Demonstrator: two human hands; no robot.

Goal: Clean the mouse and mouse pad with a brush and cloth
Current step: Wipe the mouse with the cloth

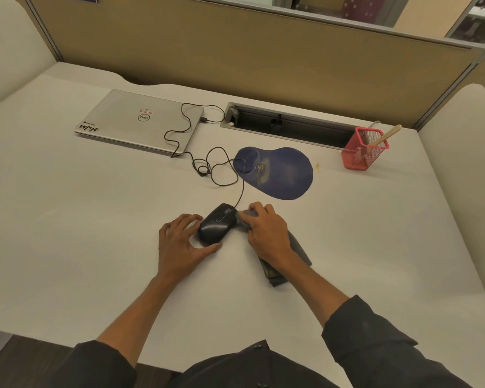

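Head view, L hand (179, 242) grasping black mouse (217, 223) at desk (67, 219) centre, R hand (266, 231) clutching grey cloth (298, 245) against mouse's 3 o'clock side, blue mouse pad (286, 175) at 1 o'clock w/ debris, brush (387, 134) in red mesh holder (359, 156) farther at 2 o'clock.

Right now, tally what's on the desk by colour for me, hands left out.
Black: 1, the mouse
Grey: 1, the cloth
Blue: 1, the mouse pad
Silver: 1, the closed laptop
Red: 1, the mesh holder
Tan: 1, the brush standing in the holder
Total: 6
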